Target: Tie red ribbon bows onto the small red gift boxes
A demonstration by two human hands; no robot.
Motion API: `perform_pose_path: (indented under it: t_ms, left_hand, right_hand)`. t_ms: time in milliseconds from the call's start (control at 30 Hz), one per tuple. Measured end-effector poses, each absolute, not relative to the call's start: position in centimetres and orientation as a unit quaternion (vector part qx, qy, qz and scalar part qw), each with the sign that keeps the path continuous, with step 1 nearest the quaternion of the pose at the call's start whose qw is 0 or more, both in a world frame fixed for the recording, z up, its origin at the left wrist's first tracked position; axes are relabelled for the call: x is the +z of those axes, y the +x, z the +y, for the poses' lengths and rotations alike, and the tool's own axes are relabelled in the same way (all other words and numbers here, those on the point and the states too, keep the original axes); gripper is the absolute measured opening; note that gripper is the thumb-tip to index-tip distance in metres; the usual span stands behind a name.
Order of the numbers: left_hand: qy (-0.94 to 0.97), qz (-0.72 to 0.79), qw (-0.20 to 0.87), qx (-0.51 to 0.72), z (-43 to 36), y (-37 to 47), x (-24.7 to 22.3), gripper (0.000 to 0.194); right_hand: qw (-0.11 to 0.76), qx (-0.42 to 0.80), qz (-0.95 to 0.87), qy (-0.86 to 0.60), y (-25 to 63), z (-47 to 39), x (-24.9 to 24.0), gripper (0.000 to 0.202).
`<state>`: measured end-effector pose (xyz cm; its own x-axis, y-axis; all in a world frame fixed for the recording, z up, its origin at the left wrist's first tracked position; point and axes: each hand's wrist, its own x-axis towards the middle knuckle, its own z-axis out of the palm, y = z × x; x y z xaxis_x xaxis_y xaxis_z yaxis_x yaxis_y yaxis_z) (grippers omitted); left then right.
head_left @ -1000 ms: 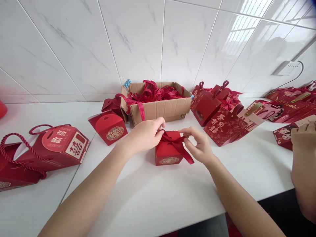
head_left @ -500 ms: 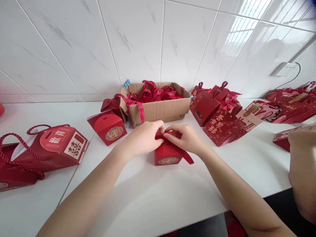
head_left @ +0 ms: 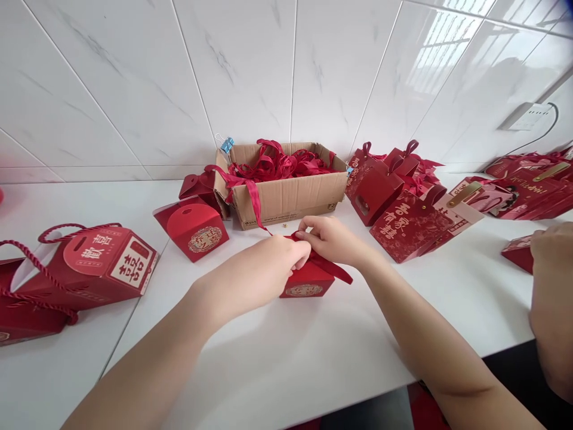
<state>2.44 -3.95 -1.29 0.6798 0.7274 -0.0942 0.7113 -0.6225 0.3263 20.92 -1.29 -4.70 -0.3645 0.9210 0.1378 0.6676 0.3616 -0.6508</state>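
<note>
On the white table before me stands a small red gift box (head_left: 308, 285) with a gold round emblem on its front. A red ribbon (head_left: 333, 270) lies over its top, one end trailing to the right. My left hand (head_left: 273, 263) is closed at the box's top left, its fingers curled over the ribbon and partly hidden. From the right, my right hand (head_left: 329, 239) pinches the ribbon above the box. The knot or loop between the fingers is mostly covered.
Behind, a cardboard carton (head_left: 290, 197) holds tangled red ribbons (head_left: 286, 164). An open red box (head_left: 197, 230) stands left of it, and rope-handled boxes (head_left: 107, 263) lie farther left. Red gift bags (head_left: 403, 227) stand at the right. Another person's hand (head_left: 555, 263) is at the right edge.
My left hand has moved right and turned, its back now covering more of the box's left top. My right hand stays at the ribbon, shifted slightly up. The view has shifted a little.
</note>
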Motion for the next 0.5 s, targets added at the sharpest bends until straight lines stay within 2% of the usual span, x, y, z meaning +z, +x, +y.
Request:
perform_pose_path:
  t_ms: [167, 300, 500]
  left_hand:
    - [0.919, 0.361, 0.155, 0.031, -4.9, 2.6, -1.3, 0.032]
    - [0.927, 0.361, 0.104, 0.015, -5.9, 3.1, -1.2, 0.034]
    - [0.929, 0.362, 0.076, 0.008, -6.5, 3.5, -1.9, 0.045]
  right_hand:
    - [0.266, 0.277, -0.783, -0.489, 21.1, -1.2, -4.7, 0.02]
    - [0.275, 0.304, -0.775, -0.48, 21.6, -1.1, -4.4, 0.024]
    - [0.223, 0.404, -0.77, -0.441, 23.1, -0.8, -3.9, 0.035]
